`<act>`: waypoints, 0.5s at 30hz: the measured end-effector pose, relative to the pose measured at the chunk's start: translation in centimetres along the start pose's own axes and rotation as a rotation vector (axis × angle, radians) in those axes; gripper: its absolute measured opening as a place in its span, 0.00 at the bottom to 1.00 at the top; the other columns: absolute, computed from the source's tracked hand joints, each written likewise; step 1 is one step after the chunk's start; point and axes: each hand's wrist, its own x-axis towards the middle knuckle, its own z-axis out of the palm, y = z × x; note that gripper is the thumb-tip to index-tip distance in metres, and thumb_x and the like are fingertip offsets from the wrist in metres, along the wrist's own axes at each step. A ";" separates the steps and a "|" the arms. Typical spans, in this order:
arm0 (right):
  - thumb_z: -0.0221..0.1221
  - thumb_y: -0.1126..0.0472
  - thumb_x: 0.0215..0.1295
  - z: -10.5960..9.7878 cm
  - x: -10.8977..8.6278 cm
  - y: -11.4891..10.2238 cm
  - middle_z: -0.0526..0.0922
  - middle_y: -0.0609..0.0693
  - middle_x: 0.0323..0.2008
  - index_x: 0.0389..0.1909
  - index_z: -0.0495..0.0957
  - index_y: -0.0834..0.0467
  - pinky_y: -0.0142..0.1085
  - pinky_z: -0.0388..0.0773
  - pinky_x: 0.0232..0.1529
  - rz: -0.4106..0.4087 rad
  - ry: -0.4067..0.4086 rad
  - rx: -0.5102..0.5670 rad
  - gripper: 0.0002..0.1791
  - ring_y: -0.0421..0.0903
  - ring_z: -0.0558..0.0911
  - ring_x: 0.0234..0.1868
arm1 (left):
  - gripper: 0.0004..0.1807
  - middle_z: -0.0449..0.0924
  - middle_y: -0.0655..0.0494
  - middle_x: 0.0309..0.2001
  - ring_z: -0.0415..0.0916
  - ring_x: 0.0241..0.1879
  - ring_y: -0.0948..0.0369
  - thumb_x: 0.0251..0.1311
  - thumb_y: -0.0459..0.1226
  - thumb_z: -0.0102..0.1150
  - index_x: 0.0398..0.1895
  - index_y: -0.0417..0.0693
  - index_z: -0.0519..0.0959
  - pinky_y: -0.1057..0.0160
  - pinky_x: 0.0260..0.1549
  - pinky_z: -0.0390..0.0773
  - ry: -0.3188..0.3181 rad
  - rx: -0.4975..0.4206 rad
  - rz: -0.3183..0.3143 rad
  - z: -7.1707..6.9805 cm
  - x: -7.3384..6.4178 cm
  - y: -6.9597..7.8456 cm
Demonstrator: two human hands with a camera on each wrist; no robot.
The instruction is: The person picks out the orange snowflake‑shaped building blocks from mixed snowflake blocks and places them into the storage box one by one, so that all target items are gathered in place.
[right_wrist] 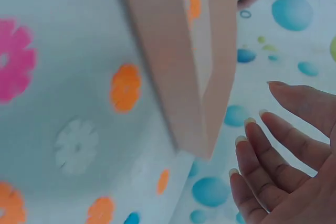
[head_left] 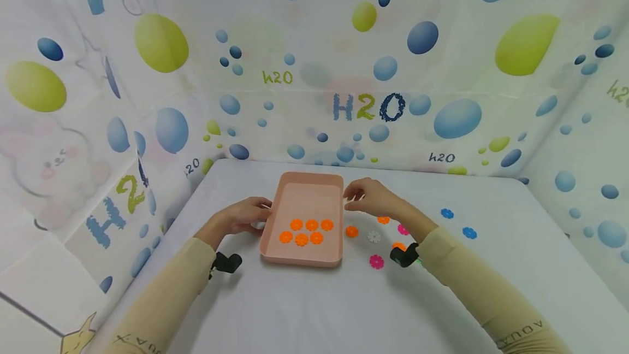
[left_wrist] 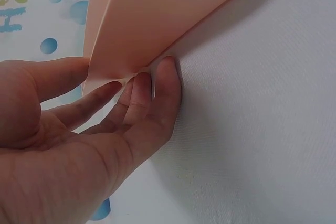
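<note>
A pink rectangular tray (head_left: 308, 198) lies on the white table, with several orange notched plastic discs (head_left: 312, 225) in its near half. At its left side my left hand (head_left: 239, 216) grips the edge. In the left wrist view the thumb of the left hand (left_wrist: 105, 156) meets the tray's rim, and the other fingers curl at the base of its wall. My right hand (head_left: 371, 195) hovers beside the tray's upper right edge, holding nothing. The right wrist view shows the right hand (right_wrist: 286, 166) apart from the tray (right_wrist: 163, 66), fingers loosely bent.
Right of the tray lie loose discs: an orange disc (head_left: 351, 231), a white disc (head_left: 374, 236), a pink disc (head_left: 376, 261) and a blue disc (head_left: 469, 232) among them. My right forearm partly covers some others. A patterned curtain (head_left: 314, 81) stands behind the table.
</note>
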 end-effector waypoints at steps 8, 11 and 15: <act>0.66 0.59 0.68 -0.9 -2.4 4.8 0.82 0.53 0.45 0.55 0.80 0.64 0.39 0.82 0.46 0.099 0.062 0.001 0.19 0.51 0.78 0.46 | 0.28 0.66 0.36 0.67 0.65 0.61 0.43 0.74 0.33 0.52 0.72 0.33 0.61 0.40 0.62 0.75 0.006 -0.007 0.006 0.3 -0.4 0.0; 0.65 0.59 0.68 -1.1 -3.1 6.7 0.82 0.54 0.46 0.56 0.79 0.65 0.41 0.81 0.49 0.146 0.065 0.005 0.20 0.51 0.78 0.48 | 0.28 0.66 0.36 0.67 0.65 0.61 0.43 0.74 0.33 0.51 0.72 0.33 0.60 0.39 0.62 0.74 0.008 -0.008 0.008 0.4 -0.4 -0.1; 0.64 0.58 0.70 -1.1 -3.7 8.8 0.81 0.55 0.48 0.58 0.79 0.63 0.41 0.81 0.50 0.229 0.049 0.016 0.20 0.51 0.77 0.49 | 0.29 0.64 0.35 0.68 0.66 0.61 0.44 0.74 0.33 0.52 0.73 0.33 0.60 0.39 0.62 0.74 0.013 -0.011 0.007 0.6 -0.5 -0.2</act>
